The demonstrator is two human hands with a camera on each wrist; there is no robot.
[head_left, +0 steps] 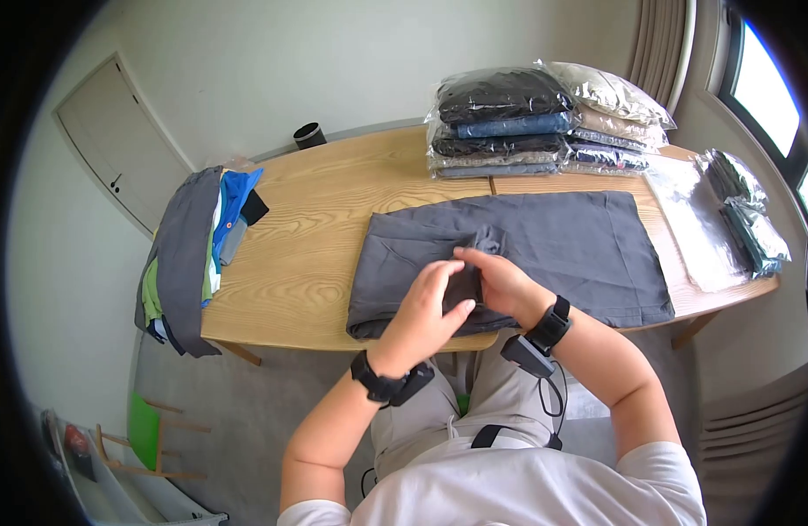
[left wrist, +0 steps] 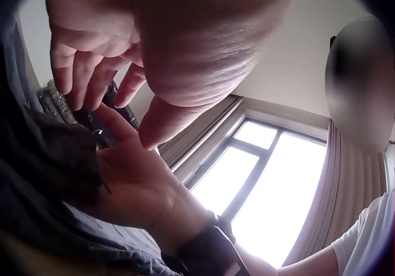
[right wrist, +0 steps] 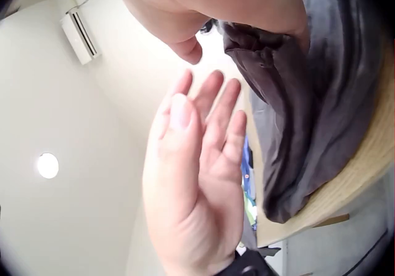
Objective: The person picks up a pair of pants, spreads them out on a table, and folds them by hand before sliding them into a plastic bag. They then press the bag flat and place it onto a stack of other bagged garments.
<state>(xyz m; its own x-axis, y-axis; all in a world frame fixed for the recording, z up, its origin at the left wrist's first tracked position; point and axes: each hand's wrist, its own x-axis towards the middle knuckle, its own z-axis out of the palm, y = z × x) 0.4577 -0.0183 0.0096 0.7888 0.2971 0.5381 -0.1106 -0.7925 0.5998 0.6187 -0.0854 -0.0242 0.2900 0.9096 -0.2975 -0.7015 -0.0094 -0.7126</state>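
Dark grey trousers (head_left: 579, 254) lie folded across the front of the table, with a bunched, raised fold near their middle. My right hand (head_left: 509, 289) is at that fold; its fingers go into the gathered cloth and hold it, partly hidden there, while the thumb stands away from it. The bunched cloth (right wrist: 265, 60) also shows beside this hand in the right wrist view. My left hand (head_left: 423, 314) hovers over the trousers' left half, palm turned toward the right hand. Its fingers are extended and its thumb is spread, with nothing held.
Bagged folded clothes (head_left: 505, 123) are stacked at the back right. Clear plastic bags (head_left: 698, 228) and small packed garments (head_left: 750, 219) lie at the right end. Loose clothes (head_left: 189, 254) hang over the table's left edge. A green chair (head_left: 145, 430) stands on the floor at left.
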